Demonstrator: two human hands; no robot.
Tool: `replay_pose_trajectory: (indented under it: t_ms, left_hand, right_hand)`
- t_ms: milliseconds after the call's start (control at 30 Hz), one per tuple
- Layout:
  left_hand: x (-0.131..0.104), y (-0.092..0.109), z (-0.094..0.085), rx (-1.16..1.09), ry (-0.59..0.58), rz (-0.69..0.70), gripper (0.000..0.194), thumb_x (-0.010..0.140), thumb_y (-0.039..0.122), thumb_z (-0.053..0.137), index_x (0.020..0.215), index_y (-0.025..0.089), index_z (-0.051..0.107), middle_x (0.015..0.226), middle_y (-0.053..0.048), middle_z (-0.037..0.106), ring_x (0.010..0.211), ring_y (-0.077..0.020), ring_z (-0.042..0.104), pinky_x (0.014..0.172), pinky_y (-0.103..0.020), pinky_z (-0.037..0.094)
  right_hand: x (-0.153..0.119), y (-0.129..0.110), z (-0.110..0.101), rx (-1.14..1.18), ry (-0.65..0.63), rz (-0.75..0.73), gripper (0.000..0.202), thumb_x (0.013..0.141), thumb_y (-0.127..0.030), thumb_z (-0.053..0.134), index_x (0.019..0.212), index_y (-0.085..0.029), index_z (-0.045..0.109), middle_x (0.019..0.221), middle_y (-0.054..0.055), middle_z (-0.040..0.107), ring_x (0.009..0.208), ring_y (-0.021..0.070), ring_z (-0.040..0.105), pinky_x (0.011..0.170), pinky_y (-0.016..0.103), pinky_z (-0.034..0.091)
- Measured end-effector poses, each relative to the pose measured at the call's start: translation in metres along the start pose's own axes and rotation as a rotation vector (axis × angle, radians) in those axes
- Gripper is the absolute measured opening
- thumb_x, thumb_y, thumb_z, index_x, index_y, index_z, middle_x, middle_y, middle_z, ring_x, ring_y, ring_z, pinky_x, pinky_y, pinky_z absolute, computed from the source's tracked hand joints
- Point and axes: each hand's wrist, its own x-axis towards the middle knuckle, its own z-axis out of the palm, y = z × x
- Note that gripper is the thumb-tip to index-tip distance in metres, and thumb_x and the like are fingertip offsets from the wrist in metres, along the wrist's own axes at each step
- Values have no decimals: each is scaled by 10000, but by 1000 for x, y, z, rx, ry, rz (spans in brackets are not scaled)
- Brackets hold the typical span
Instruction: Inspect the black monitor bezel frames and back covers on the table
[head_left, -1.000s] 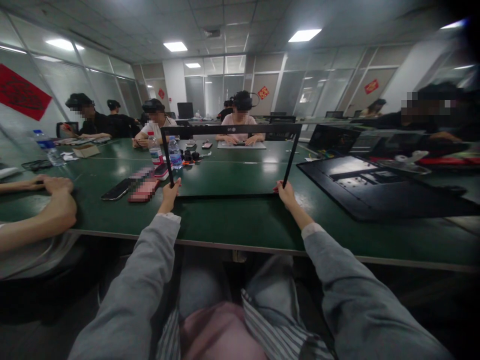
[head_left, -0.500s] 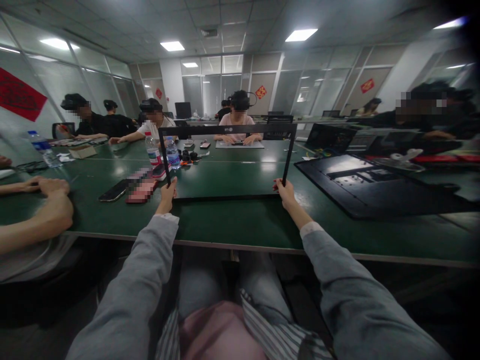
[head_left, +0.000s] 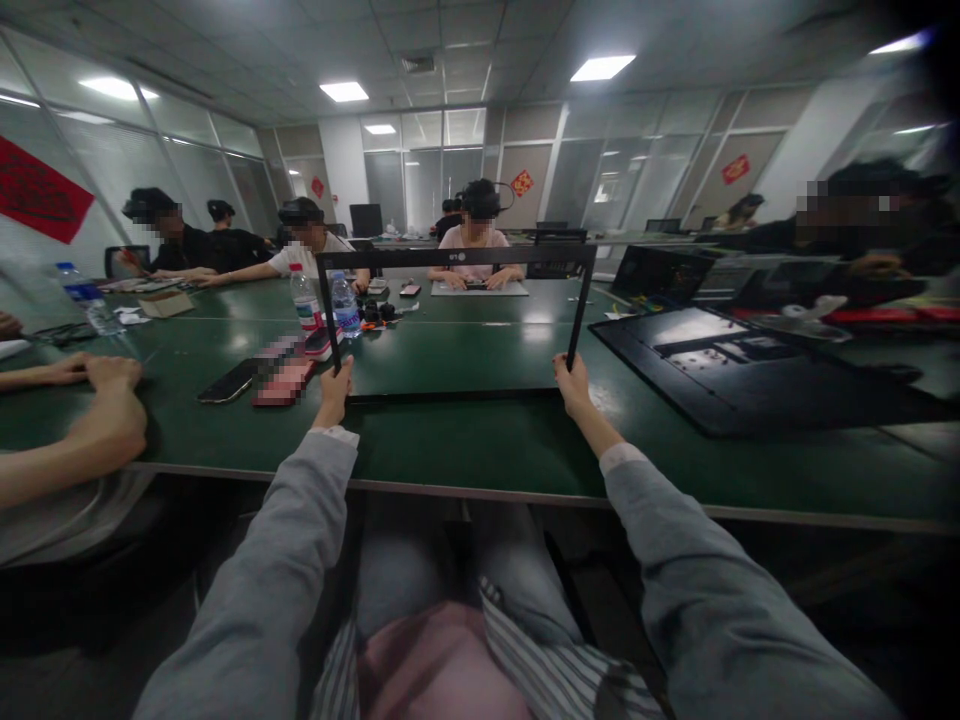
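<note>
"Where is the black frame (head_left: 502,257)?"

"Upright at the green table (head_left: 465,445). The left hand (head_left: 334,391) grips its left side near the bottom, and the right hand (head_left: 573,385) clasps the right side likewise."

"Any writing?"

"An LG mark (head_left: 457,257), upside down along its top. The blue bottle label (head_left: 347,318) is too blurred to read."

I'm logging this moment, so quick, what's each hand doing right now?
Left hand: closed, holding the left side of the black frame.
Right hand: closed, holding the right side of the same frame.
</note>
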Motion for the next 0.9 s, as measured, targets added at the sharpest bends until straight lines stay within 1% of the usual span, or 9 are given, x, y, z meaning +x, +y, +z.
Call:
replay_pose_trajectory:
  t_ms: [167,267,400,567,667,900]
  left_hand:
    - [1,0,-1,25,45,21,503,789,527,755,597,226,400,475,78,377,388,-47,325,395,-204,242]
    - [1,-1,-1,49,55,28,508,804,527,743,593,231,388,471,75,371,394,-53,331,395,-205,236]
    - [0,0,0,57,22,32,517,794,528,753,588,230,384,474,74,361,404,-56,331,405,-210,245]
    - [-2,2,1,32,6,27,537,787,527,759,593,237,352,500,80,341,419,-51,299,410,-210,227]
    - [-2,2,1,35,9,38,540,795,530,745,595,242,335,497,83,328,422,-54,291,410,-211,224]
    - [-1,3,-1,125,106,70,514,838,554,676,592,245,347,475,70,343,425,-72,328,417,-215,239]
  right_hand:
    - [5,15,1,-49,28,-41,423,901,-648,518,1021,-245,553,781,11,546,764,203,573,724,356,517]
    - [8,26,2,-81,37,-22,452,896,-674,493,1030,-244,525,740,-3,533,720,198,570,737,374,514]
    - [11,36,2,-85,2,23,476,872,-703,490,1021,-251,497,710,-16,546,676,187,574,721,368,506]
    - [10,39,2,-52,-12,17,486,866,-707,504,1042,-254,512,730,-8,573,682,185,592,689,354,505]
    - [10,40,1,-51,-16,6,492,873,-706,497,1065,-255,523,733,-5,582,696,190,604,696,354,508]
    - [11,39,-3,-175,-5,-78,500,890,-697,463,1093,-247,548,736,-2,600,723,207,623,782,391,507]
